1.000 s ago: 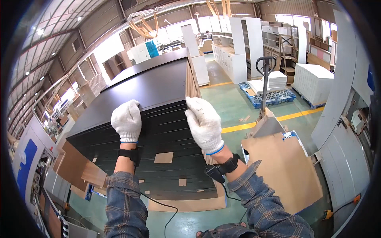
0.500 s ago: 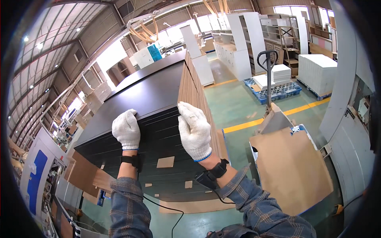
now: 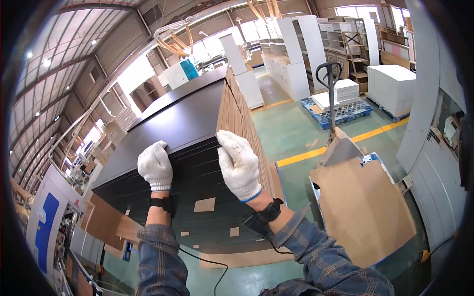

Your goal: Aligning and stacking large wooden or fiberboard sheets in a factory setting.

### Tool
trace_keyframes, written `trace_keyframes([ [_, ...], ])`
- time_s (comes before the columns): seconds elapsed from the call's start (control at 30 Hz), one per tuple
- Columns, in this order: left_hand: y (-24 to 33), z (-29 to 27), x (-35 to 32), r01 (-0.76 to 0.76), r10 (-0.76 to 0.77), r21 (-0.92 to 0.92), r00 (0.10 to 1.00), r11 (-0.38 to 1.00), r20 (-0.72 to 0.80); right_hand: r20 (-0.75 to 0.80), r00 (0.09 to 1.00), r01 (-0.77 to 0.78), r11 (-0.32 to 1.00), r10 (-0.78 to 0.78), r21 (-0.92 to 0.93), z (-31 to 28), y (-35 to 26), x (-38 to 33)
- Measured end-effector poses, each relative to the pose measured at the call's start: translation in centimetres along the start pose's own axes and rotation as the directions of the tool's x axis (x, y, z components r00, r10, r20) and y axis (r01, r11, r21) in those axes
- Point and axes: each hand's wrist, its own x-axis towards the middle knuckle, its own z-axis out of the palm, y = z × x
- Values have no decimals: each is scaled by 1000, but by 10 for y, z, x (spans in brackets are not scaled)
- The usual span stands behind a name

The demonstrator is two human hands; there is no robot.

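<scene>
A tall stack of dark panels (image 3: 197, 172) stands in front of me, black along its near side and brown along its right side edges. Its upper face is a smooth black panel (image 3: 177, 118). My left hand (image 3: 155, 166), in a white knit glove, is closed at this panel's near edge with the fingers curled over. At the near right corner, my right hand (image 3: 239, 165), gloved alike, is closed with thumb and fingers pinching the panel edge. The fingertips of both hands are partly hidden. Each wrist wears a black strap.
Right of the stack lies a brown board (image 3: 360, 212) on a low pallet, beside a pallet jack (image 3: 332, 93). Farther back are a blue pallet (image 3: 340, 116) with white panels and white cabinets (image 3: 291, 74). Grey machinery (image 3: 434, 182) borders the right. A black cable (image 3: 219, 266) hangs below my arms.
The view has shifted slightly, so the stack and both hands sit a little lower and farther left. Both hands keep their hold at the panel's edge.
</scene>
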Motion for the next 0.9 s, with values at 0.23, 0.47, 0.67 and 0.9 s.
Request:
trace_keyframes([
  [0.23, 2, 2, 1, -8, 8, 5, 1000, 1000, -4, -14, 1000, -5, 1000, 6, 26, -1, 2, 0],
  [0.47, 0, 2, -1, 23, -23, 9, 1000, 1000, 7, 1, 1000, -31, 999, 31, 32, -1, 4, -3],
  [0.67, 1, 3, 0, 16, -16, -17, 1000, 1000, 4, -10, 1000, -10, 1000, 10, 1, -2, 3, -1],
  [0.9, 0, -3, 2, 15, -15, -8, 1000, 1000, 4, -12, 1000, -8, 1000, 8, -2, -1, 1, -1],
])
